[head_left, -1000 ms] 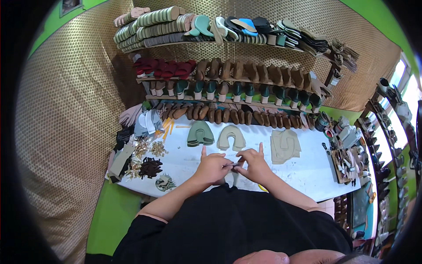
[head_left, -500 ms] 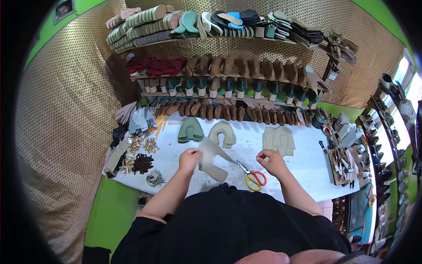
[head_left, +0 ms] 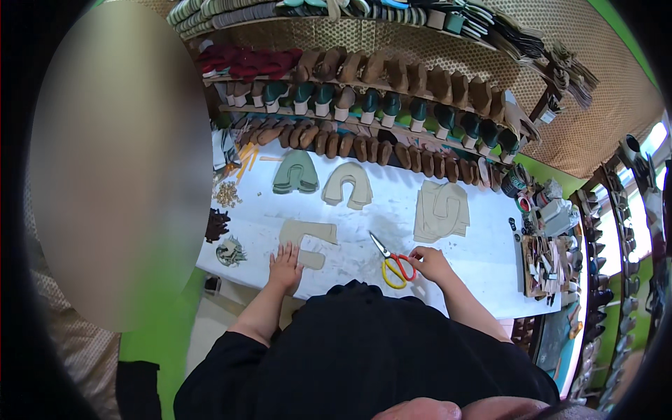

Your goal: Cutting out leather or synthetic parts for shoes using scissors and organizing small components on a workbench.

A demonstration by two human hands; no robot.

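My left hand [head_left: 285, 269] lies flat, gripping nothing, on the beige U-shaped piece [head_left: 308, 230] at eleven o'clock, seemingly to steady it; at one, my right hand [head_left: 431, 264] curls against the scissors [head_left: 387, 254], how tightly I cannot tell.

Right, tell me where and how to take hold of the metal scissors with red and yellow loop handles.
The scissors are probably best gripped by the handle loops, the right hand coming from the near right. Their blades point away and to the left, which turns the loops toward that side; the right hand is at or very near the red loop.
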